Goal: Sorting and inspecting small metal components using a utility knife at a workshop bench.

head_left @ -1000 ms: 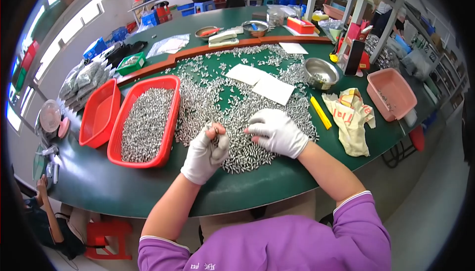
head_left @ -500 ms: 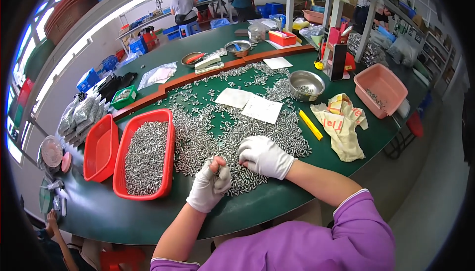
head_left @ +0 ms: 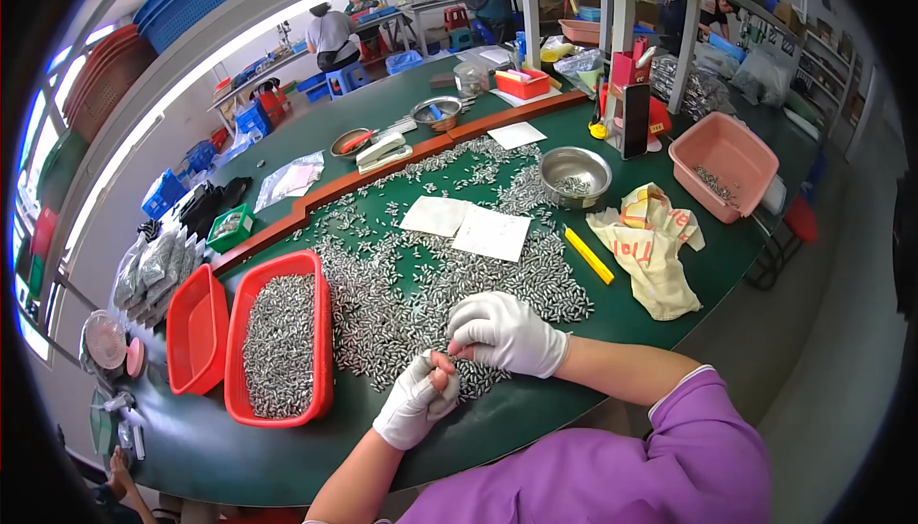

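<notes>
My gloved left hand (head_left: 417,402) curls, fingers drawn in, just beside my gloved right hand (head_left: 509,335), arched palm-down with fingertips gathered; I cannot tell whether either grips anything. Small metal pieces (head_left: 371,312) spread beyond them across the green table (head_left: 182,452).

Shows silver on the metal pieces (head_left: 368,318), white on both gloves (head_left: 507,333), green on the tabletop (head_left: 201,438), red on the left basins (head_left: 198,333).

The cream cloth (head_left: 662,280) bears red lettering (head_left: 644,252); 1 white sheet (head_left: 491,234) has faint, unreadable marks.
</notes>
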`<state>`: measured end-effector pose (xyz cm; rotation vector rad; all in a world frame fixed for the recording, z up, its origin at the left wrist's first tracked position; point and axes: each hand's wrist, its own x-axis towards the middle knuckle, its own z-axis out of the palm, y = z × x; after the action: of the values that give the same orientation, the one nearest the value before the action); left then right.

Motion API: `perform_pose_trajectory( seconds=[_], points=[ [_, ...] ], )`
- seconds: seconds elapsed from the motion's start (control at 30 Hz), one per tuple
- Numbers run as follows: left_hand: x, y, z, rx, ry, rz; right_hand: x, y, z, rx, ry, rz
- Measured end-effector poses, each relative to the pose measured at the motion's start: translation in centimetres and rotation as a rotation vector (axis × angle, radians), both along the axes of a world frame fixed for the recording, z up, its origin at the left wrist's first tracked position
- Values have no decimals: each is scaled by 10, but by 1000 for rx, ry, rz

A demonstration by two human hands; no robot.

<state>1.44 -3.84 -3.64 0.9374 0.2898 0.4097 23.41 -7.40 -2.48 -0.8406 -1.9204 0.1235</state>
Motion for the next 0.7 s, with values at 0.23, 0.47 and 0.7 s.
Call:
perform_pose_trajectory(
  seconds=[0.23,0.47,0.7],
  points=[
    [3,1,3,30,20,61,-22,-2,10,-303,100,1],
    [-1,8,2,-40,9,170,-27,10,-9,-350,234,46],
    [-3,4,0,-66,81,111,-20,-3,-8,-264,177,46]
  ],
)
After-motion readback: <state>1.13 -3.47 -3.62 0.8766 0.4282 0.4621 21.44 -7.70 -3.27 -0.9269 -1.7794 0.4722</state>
